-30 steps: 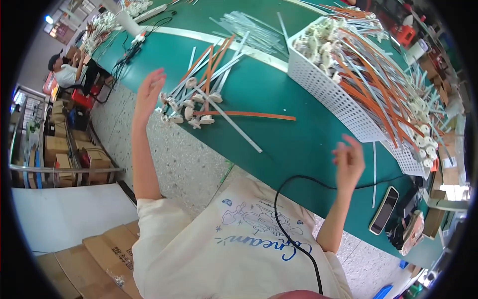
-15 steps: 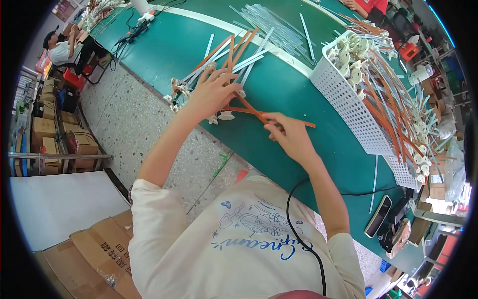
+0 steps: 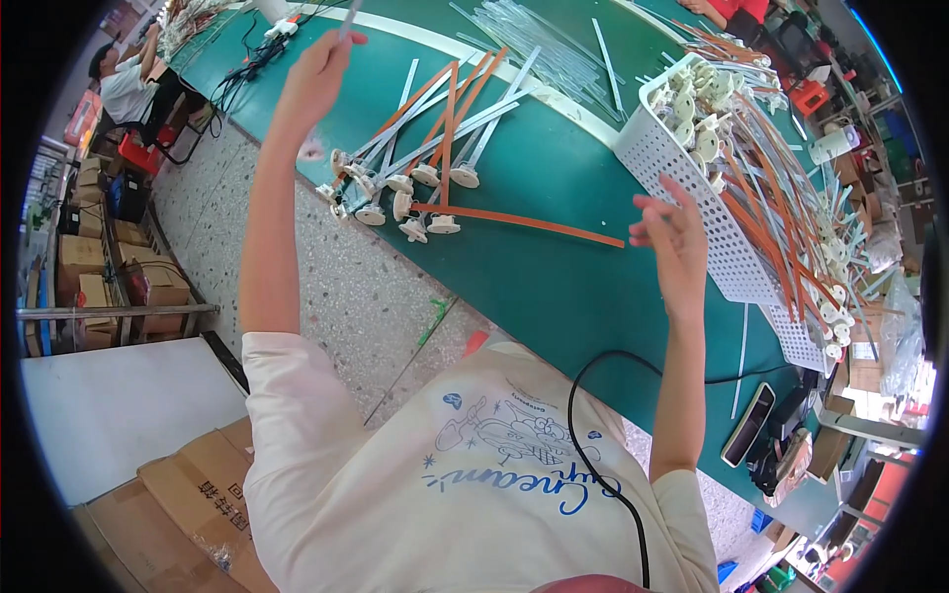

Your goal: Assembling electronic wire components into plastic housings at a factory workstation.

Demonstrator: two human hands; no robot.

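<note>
My left hand (image 3: 321, 79) is raised at the far left of the table, fingers closed around a thin grey strip-like piece (image 3: 349, 18); the picture's edge cuts off its far end. My right hand (image 3: 674, 242) hovers beside the white perforated basket (image 3: 682, 188), fingers partly curled and apart, with nothing visible in them. Between my hands lies a bunch of orange and whitish strips, each with a cream round plastic fitting (image 3: 463, 176) at its end. One orange strip (image 3: 544, 227) from the bunch reaches right, towards my right hand.
The basket is heaped with fittings and strips (image 3: 761, 208). Loose clear strips (image 3: 534, 49) lie beyond the pale table ridge. Black cables (image 3: 237, 84) lie at the far left, a phone (image 3: 748, 425) at the right edge. Other people sit at far left and top right.
My left hand has left the bunch, moving up and left, and now holds a grey piece. My right hand let go of an orange strip and moved right to the basket.
</note>
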